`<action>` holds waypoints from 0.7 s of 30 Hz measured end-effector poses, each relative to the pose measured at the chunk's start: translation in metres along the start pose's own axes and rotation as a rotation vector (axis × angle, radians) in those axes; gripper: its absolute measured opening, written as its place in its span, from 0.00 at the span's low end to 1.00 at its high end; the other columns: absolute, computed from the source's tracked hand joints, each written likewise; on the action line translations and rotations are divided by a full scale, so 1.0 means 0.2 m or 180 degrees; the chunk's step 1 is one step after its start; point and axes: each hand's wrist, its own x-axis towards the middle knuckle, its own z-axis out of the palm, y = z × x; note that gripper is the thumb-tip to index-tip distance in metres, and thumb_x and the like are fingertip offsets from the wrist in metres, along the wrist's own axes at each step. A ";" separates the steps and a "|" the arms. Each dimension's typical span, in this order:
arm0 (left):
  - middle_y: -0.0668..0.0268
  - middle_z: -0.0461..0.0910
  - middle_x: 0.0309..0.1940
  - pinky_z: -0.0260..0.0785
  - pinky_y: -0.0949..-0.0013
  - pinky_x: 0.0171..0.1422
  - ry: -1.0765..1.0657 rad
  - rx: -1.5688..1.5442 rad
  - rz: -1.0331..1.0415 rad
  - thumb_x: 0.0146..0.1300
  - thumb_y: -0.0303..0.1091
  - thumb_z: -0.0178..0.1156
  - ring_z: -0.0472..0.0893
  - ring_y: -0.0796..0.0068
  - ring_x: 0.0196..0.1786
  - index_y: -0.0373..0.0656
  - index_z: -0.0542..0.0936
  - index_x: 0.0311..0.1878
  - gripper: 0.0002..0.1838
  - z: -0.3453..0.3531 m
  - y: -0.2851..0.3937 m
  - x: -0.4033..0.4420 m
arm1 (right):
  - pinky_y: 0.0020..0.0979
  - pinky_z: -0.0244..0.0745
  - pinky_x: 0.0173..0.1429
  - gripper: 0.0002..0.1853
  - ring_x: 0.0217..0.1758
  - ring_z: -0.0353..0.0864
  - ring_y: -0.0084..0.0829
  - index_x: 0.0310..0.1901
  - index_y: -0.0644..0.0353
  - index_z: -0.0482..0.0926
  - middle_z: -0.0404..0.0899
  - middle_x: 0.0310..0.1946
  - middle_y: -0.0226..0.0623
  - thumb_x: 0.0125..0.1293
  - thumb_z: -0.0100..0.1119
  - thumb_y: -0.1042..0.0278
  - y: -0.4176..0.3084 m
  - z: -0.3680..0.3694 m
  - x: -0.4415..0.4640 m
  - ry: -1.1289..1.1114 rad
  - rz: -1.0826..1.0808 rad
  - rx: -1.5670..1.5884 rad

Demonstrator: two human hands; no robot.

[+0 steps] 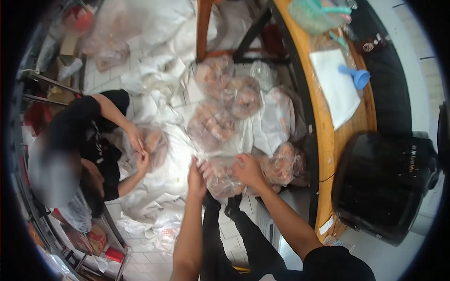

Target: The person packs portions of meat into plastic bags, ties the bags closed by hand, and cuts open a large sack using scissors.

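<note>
Between my two hands, low over the floor, is a clear plastic bag with pinkish-brown pieces inside. My left hand is at the bag's left side, thumb raised and apart from the fingers; it appears open. On the right, my right hand has its fingers bent over the top of the bag and seems to grip the plastic. Just beyond lies another filled bag, with a further filled bag behind it. To the right of my right hand sits a knotted bag with similar contents.
A person in a dark top crouches at the left, both hands on a filled bag. White sacks cover much of the tiled floor. A wooden table runs along the right, bearing a blue scoop and a black appliance.
</note>
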 end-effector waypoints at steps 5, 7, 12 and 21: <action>0.51 0.65 0.63 0.68 0.57 0.59 0.1111 0.0413 -0.1517 0.60 0.66 0.56 0.72 0.57 0.60 0.41 0.52 0.72 0.49 -0.61 -1.13 -0.20 | 0.41 0.69 0.61 0.31 0.59 0.73 0.49 0.54 0.67 0.73 0.74 0.53 0.52 0.53 0.68 0.55 1.15 0.50 -0.21 -0.0722 0.0884 -0.0948; 0.47 0.63 0.64 0.68 0.54 0.61 0.1571 0.0286 -0.1859 0.60 0.65 0.57 0.72 0.55 0.60 0.38 0.52 0.72 0.49 -0.72 -1.38 -0.27 | 0.49 0.63 0.65 0.35 0.59 0.67 0.60 0.57 0.66 0.69 0.74 0.49 0.57 0.50 0.69 0.56 1.35 0.79 -0.27 0.0081 0.0456 -0.0196; 0.53 0.74 0.51 0.74 0.57 0.49 0.1912 0.0494 -0.1743 0.64 0.52 0.59 0.79 0.60 0.49 0.37 0.66 0.57 0.30 -0.80 -1.60 -0.26 | 0.55 0.53 0.68 0.27 0.51 0.73 0.56 0.48 0.66 0.72 0.77 0.41 0.54 0.47 0.66 0.60 1.58 1.22 -0.08 0.0489 0.0074 -0.1332; 0.47 0.62 0.64 0.69 0.47 0.60 0.1525 -0.0664 -0.1574 0.61 0.64 0.56 0.71 0.51 0.61 0.40 0.49 0.71 0.48 -0.76 -1.70 -0.34 | 0.50 0.72 0.51 0.18 0.41 0.79 0.60 0.38 0.61 0.76 0.80 0.31 0.57 0.55 0.58 0.53 1.35 1.02 -0.29 -0.0832 0.0621 -0.0891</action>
